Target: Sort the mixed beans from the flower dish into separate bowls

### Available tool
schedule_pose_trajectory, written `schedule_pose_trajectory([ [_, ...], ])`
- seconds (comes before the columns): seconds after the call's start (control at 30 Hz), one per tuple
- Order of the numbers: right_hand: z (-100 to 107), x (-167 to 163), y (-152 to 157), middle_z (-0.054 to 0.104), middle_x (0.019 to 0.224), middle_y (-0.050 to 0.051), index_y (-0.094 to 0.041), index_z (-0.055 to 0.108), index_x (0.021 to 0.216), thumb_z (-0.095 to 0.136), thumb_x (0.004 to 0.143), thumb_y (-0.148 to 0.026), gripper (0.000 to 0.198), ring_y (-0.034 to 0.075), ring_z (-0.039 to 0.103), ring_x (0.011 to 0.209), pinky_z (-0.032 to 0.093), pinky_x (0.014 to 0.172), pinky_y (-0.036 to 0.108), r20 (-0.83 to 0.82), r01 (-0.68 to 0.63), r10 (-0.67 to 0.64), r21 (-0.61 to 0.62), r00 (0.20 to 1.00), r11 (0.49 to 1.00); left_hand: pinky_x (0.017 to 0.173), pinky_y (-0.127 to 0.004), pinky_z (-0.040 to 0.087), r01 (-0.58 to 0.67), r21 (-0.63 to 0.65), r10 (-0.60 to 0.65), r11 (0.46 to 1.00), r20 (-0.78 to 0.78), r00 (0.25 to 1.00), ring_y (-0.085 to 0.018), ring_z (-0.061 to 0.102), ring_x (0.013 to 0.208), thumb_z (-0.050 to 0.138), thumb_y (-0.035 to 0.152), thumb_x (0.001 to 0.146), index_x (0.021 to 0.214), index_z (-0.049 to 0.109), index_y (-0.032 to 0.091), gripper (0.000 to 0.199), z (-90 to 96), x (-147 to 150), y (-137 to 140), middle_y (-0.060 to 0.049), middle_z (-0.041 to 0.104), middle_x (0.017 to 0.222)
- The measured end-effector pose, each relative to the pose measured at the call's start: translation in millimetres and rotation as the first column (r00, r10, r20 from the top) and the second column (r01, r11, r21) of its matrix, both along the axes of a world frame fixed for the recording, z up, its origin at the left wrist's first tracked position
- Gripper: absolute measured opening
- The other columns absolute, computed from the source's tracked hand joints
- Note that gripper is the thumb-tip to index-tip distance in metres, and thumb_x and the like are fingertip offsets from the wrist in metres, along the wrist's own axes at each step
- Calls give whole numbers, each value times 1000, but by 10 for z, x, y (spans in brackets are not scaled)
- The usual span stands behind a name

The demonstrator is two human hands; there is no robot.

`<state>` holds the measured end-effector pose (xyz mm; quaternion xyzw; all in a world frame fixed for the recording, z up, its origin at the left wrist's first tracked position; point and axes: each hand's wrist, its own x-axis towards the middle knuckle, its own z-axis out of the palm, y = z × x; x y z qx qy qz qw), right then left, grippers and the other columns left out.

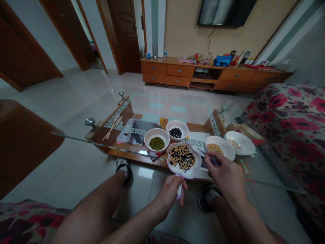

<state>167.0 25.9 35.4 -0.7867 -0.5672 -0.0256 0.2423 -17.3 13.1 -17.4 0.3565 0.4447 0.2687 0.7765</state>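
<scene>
My left hand (169, 191) is closed round the handle of a white flower-shaped dish (195, 173), which holds mixed black and yellow beans. In my right hand (225, 173) is a pair of dark tweezers (214, 160), pinched between thumb and fingers. Their tips point left, just off the dish's right edge; whether a bean is between them I cannot tell. Beyond the dish stand a bowl of green beans (156, 143) and a bowl of black beans (175, 132). Right of the tweezers sit a bowl of yellow beans (214, 148) and a bowl with pale pieces (236, 145).
The bowls stand on a glass-topped table (81, 139) with a wooden lower shelf. Wooden chopsticks (111, 128) lie toward its left end. A flowered sofa (291, 115) is on the right. Across the room runs a low cabinet (179, 70) beneath a wall television (225, 13).
</scene>
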Motion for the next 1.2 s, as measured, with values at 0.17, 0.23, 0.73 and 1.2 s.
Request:
schedule_pose_trajectory([
  [0.17,123,64,-21,70,66,9,-24,75,99,50,87,-46,36,21,60,55,30,49,28,148,272,-269,0,952,962,51,-26,28,5,0,-5,1000,-8,1000,-11,38,37,41,52,81,69,55,19,37,11,-8,-10,4,43,34],
  [0.23,165,73,-32,70,69,11,-23,74,103,47,89,-47,38,21,59,54,27,49,28,159,320,-315,-8,936,947,52,-26,27,3,5,-3,1000,-11,1000,-11,38,37,41,51,82,70,54,19,37,12,-8,-13,5,43,35],
  [0.73,34,26,6,74,78,7,-24,72,102,51,87,-50,36,23,68,69,43,59,28,-76,40,-43,-39,996,998,51,-26,27,7,15,-7,1000,-16,1000,-11,37,36,38,48,83,68,55,19,37,5,-3,-7,4,42,33],
  [1.2,-127,-290,-31,75,90,4,-24,71,102,48,90,-38,29,19,70,77,47,65,27,-197,-410,376,-179,906,894,49,-26,26,-2,29,1,1000,32,999,-11,37,34,39,50,82,69,55,19,38,-37,8,4,4,43,33],
])
